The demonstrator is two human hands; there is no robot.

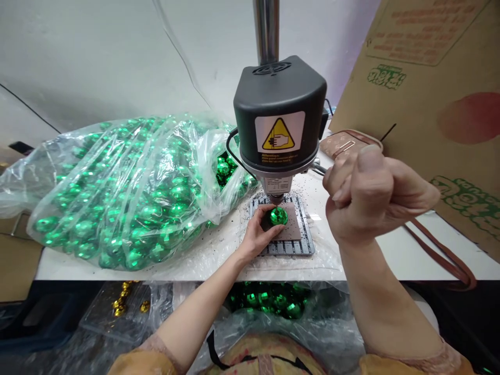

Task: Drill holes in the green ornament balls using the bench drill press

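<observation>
My left hand (255, 232) has its thumb and fingers closed around a shiny green faceted ball (279, 216). The ball rests on a brown board (292, 229) on the slotted grey base (307, 246) of a small black drill press (279, 112). Right above the ball is the chuck (276, 199); whether a bit touches the ball I cannot tell. Raised at the right of the machine, my right hand (371, 195) is closed in a fist around the end of the metal feed lever (319, 167). Its grip end is hidden inside the fingers.
A large clear plastic bag (128, 192) full of green balls lies at the left, its mouth towards the press. More green balls (269, 298) sit in plastic below the table edge, with gold balls (119, 307) lower left. A cardboard box (422, 104) and strapped bag (339, 143) are right.
</observation>
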